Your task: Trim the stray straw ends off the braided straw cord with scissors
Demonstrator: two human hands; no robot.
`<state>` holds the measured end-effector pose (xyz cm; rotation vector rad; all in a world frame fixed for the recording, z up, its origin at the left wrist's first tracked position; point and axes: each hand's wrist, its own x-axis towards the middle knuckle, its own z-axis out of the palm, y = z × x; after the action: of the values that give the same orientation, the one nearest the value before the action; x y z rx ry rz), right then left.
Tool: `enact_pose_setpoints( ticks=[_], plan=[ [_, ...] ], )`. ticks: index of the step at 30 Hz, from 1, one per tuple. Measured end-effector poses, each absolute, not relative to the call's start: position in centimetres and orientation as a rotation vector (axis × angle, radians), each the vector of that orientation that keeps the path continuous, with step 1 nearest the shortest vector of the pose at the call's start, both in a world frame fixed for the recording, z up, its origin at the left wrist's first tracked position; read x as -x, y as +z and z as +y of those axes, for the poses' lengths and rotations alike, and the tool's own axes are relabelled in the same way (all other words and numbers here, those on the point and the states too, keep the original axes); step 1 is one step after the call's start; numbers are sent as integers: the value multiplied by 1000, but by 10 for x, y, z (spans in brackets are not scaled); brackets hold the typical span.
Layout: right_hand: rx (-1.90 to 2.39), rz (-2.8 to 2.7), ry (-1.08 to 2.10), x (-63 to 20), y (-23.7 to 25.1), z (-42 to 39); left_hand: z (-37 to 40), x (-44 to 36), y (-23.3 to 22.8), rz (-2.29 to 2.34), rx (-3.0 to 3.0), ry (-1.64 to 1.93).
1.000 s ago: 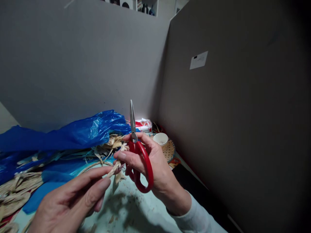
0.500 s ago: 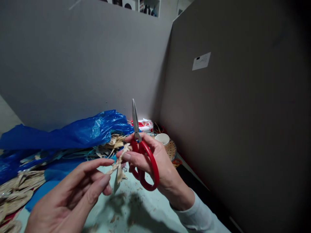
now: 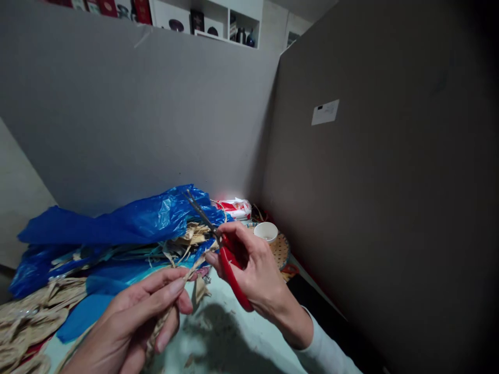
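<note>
The grey partition walls point(image 3: 156, 119) fill most of the scene, and more of the shelf point(image 3: 202, 21) above them shows than a second ago. Below, the blue plastic bag point(image 3: 128, 221) lies crumpled across the tabletop point(image 3: 230, 343) from nine o'clock towards the middle, with pale dried strips point(image 3: 31, 311) heaped at eight o'clock. The right hand point(image 3: 253, 270), at about five o'clock from the bag's tip, is clenched round the red scissors point(image 3: 230, 265); the blades, which stood nearly upright a second ago, now tilt towards ten o'clock over the bag and look slightly parted, though they are blurred. The left hand point(image 3: 136, 317), at seven o'clock, pinches a thin straw strip point(image 3: 187, 275) between thumb and fingers, its far end running up to the right hand's fingertips. It has closed more tightly on the strip than before. A small white cup point(image 3: 265, 232) sits on a woven mat point(image 3: 281, 250) at two o'clock from the scissors, beside a red and white packet point(image 3: 236, 208).
</note>
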<state>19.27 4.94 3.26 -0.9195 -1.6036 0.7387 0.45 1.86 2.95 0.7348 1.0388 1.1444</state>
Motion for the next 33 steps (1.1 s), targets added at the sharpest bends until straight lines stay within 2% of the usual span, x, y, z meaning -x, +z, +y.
enact_pose_setpoints(
  ticks=[4, 11, 18, 33],
  plan=[
    [970, -1722, 408, -198, 32, 38, 24, -2, 20, 991, -706, 1166],
    [970, -1916, 78, -203, -6, 16, 20, -5, 15, 1040, -714, 1275],
    [1057, -1952, -61, -210, -25, 12, 9, -22, 23, 1165, -797, 1343],
    [1025, -1989, -306, -219, -23, 9, 9, -26, 16, 1355, -885, 1367]
  ],
)
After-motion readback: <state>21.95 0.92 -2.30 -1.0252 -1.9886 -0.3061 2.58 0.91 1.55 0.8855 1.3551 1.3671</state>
